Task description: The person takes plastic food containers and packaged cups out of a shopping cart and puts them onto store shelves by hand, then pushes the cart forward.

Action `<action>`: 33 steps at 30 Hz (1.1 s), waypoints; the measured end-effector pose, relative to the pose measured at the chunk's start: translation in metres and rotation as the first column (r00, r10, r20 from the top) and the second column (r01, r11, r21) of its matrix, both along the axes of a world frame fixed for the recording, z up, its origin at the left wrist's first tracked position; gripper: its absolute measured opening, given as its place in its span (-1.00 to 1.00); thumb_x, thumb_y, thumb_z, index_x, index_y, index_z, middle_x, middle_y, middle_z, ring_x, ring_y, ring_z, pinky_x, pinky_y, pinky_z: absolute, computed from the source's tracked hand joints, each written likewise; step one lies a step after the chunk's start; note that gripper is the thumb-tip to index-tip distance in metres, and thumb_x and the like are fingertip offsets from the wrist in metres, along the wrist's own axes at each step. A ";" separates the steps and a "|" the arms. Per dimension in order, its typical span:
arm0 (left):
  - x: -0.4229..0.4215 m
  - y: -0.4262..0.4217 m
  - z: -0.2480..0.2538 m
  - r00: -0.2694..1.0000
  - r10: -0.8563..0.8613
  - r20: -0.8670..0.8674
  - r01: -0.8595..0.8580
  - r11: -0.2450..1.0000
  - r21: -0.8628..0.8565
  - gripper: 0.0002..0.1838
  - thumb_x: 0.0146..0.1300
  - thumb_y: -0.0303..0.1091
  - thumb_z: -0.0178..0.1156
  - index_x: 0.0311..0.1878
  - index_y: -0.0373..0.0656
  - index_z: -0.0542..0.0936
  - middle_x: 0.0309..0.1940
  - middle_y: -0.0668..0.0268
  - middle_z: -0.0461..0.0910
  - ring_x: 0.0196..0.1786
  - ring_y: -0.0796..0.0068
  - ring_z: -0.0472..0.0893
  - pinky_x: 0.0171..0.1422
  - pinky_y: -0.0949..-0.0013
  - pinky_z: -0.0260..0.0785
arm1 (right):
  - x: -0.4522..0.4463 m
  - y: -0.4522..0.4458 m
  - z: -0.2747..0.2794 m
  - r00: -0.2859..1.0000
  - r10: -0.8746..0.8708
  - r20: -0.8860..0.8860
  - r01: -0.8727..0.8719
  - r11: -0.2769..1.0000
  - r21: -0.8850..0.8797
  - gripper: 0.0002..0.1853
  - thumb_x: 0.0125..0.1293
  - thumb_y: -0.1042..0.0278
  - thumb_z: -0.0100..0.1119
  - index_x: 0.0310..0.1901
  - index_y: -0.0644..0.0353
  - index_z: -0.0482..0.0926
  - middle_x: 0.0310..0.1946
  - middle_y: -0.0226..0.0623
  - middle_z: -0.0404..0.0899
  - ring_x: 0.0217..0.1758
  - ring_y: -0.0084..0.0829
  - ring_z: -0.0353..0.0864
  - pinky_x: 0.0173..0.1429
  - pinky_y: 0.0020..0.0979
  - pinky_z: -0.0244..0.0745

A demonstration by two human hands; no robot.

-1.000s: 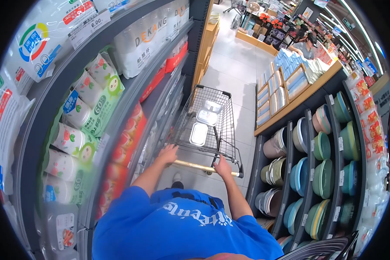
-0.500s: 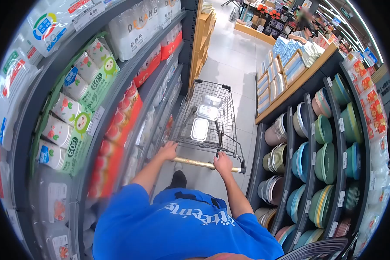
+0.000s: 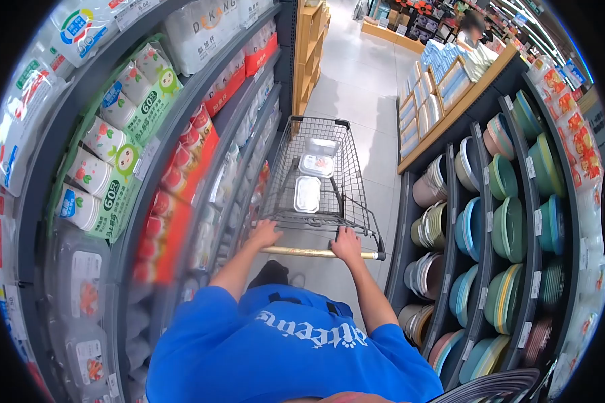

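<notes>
A wire shopping cart [image 3: 356, 181] stands in front of me, its pale handle bar running crosswise near my waist. My left hand [image 3: 265, 235] rests at the bar's left end, fingers bent over it. Nearer the right end, my right hand [image 3: 346, 244] is wrapped round the bar. Inside the basket lie a white lidded tray [image 3: 307, 195] and, farther forward, a second white container [image 3: 317, 165] with a clear part beside it.
Shelves on the left hold packs of paper cups [image 3: 107, 140] and red-wrapped packs [image 3: 181, 164]. Stacked bowls [image 3: 508, 230] fill the right shelves. Beyond them is a wooden display of folded cloths [image 3: 450, 87], with a person [image 3: 471, 30] behind it.
The shelves on both sides have slid toward me as the cart moved forward along the aisle. Both hands have stayed on the handle bar. The view has shifted slightly.
</notes>
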State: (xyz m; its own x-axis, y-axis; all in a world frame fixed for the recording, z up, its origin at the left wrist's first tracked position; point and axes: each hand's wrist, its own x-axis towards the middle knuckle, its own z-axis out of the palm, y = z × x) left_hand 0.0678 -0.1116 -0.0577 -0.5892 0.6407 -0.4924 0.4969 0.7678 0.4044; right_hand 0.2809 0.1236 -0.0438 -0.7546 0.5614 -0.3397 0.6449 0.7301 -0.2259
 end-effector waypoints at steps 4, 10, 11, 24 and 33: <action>0.008 -0.018 -0.024 0.998 0.039 0.048 -0.047 0.982 0.183 -0.35 0.32 -0.01 0.23 0.38 -0.16 0.42 0.14 0.04 0.56 0.32 0.02 0.45 0.38 0.02 0.32 | 0.012 -0.020 0.003 0.998 -0.026 -0.060 0.025 0.999 -0.026 -0.32 0.22 0.12 0.27 0.29 0.29 0.31 0.25 -0.02 0.41 0.33 -0.04 0.42 0.28 0.02 0.44; 0.033 -0.056 -0.072 0.930 0.225 0.291 -0.339 0.830 0.442 -0.31 0.27 -0.29 0.31 0.44 -0.16 0.29 -0.10 0.11 0.64 -0.07 0.22 0.66 0.05 0.22 0.49 | 0.027 -0.048 -0.008 0.974 -0.054 -0.221 0.055 0.998 0.000 -0.33 0.23 0.21 0.30 0.30 0.31 0.28 0.14 0.11 0.49 0.28 0.01 0.47 0.23 -0.03 0.49; 0.036 -0.064 -0.079 0.921 0.251 0.299 -0.370 0.804 0.465 -0.29 0.27 -0.35 0.31 0.46 -0.15 0.26 -0.12 0.15 0.64 -0.12 0.32 0.66 -0.03 0.28 0.50 | 0.028 -0.051 -0.018 0.962 -0.056 -0.266 0.061 0.998 0.011 -0.33 0.23 0.22 0.30 0.29 0.32 0.27 0.10 0.14 0.52 0.24 0.04 0.51 0.21 -0.03 0.51; 0.068 -0.184 -0.048 0.757 0.255 0.601 -0.580 0.685 0.440 -0.39 0.27 -0.44 0.25 0.41 -0.13 0.38 -0.10 0.18 0.64 -0.10 0.40 0.69 -0.03 0.36 0.53 | 0.040 -0.171 -0.069 0.926 -0.235 -0.296 0.210 0.971 -0.112 -0.12 0.25 0.31 0.22 0.52 0.22 -0.03 0.12 -0.02 0.51 -0.03 0.07 0.64 0.00 0.05 0.53; 0.074 -0.265 -0.051 0.785 0.276 0.554 -0.555 0.711 0.433 -0.52 0.31 -0.41 0.19 0.31 -0.19 0.49 -0.18 0.20 0.69 -0.16 0.42 0.74 -0.16 0.37 0.55 | 0.064 -0.262 -0.070 0.861 -0.284 -0.421 0.196 0.951 -0.240 -0.37 0.25 0.36 0.20 0.39 0.14 0.37 -0.22 -0.14 0.62 -0.16 -0.06 0.67 -0.07 -0.04 0.52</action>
